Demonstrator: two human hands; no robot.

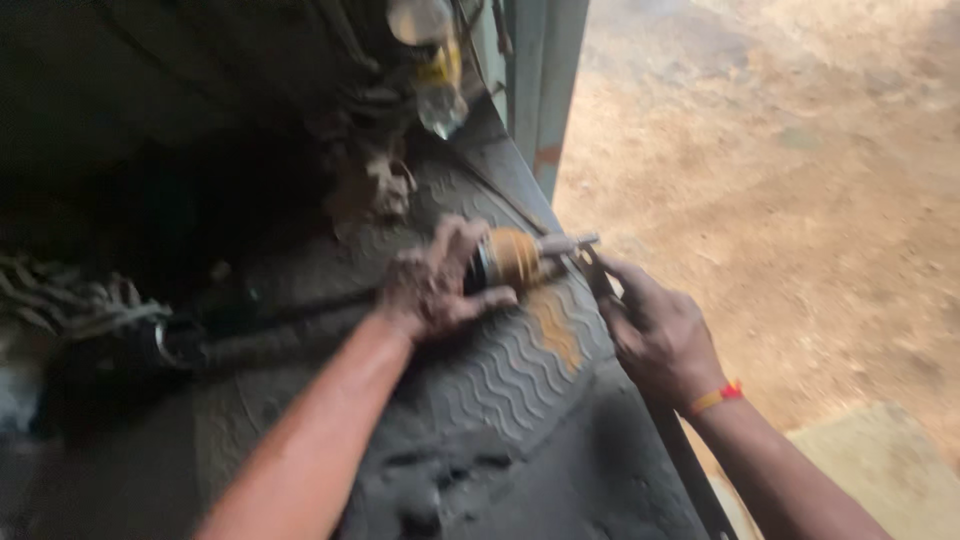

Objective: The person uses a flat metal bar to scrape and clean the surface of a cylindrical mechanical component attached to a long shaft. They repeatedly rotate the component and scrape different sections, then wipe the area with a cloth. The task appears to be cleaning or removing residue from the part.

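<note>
Left hand (pixel 435 290) clenched round greasy metal joint (pixel 510 258), likely heavy, slippery; right hand (pixel 655 335) fingers gripping dark tool (pixel 598 272) at shaft tip.

The whole view is motion-blurred. The left hand (pixel 435 285) wraps the orange-and-black cylindrical part (pixel 508 258), hiding its rear end at nine o'clock. The right hand (pixel 655 330) covers most of the thin dark tool (pixel 597 272), so its shape cannot be told. A clear plastic bottle with a yellow band (pixel 432 60) is cut off at twelve o'clock. At nine o'clock, a coiled grey rope or chain (pixel 70 300) sinks into shadow, indistinct. Both forearms leave at six o'clock.
</note>
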